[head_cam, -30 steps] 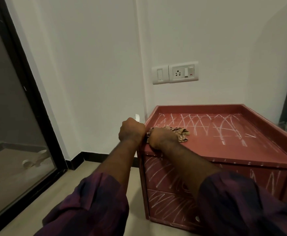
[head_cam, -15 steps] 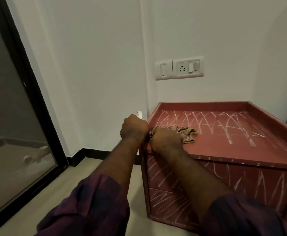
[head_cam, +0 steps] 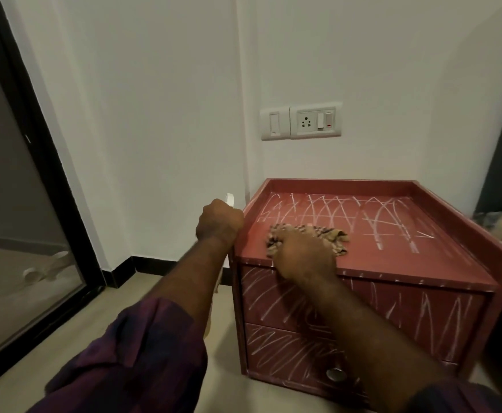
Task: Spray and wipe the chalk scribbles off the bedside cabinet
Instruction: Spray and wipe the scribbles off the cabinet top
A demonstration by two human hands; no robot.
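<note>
My right hand (head_cam: pixel 303 257) is bunched down on the striped cloth (head_cam: pixel 336 236), fingers curled into it, pressing it on the front-left part of the bedside cabinet (head_cam: pixel 333 183) top. My left hand (head_cam: pixel 220 223) is a closed fist round a white thing; only the tip shows above the knuckles and I take it for the spray bottle (head_cam: pixel 229 200). It is held off the cabinet, just beside its left rim, and I can't tell which way the nozzle points. The cabinet is right in front of me, low on the floor (head_cam: pixel 160 293), tucked against the wall. The patch round the cloth looks bare. The chalk scribbles (head_cam: pixel 374 222) left on the top lie ahead and to the right of my right hand, towards the back rim. The strokes run mostly front to back, in crossing arcs. So the next wipe probably goes away from me and rightward, across those lines. The right hand is the nearer one, since it is already touching the top, while the left would have to swing in over the rim to spray. Both drawer fronts (head_cam: pixel 407 311) below are heavily scribbled and not yet wiped, so I judge the task is early. A round knob (head_cam: pixel 336 374) is low on the bottom drawer. A wall socket (head_cam: pixel 315 122) is above the cabinet, and a dark-framed glass door (head_cam: pixel 20 248) is far left.
</note>
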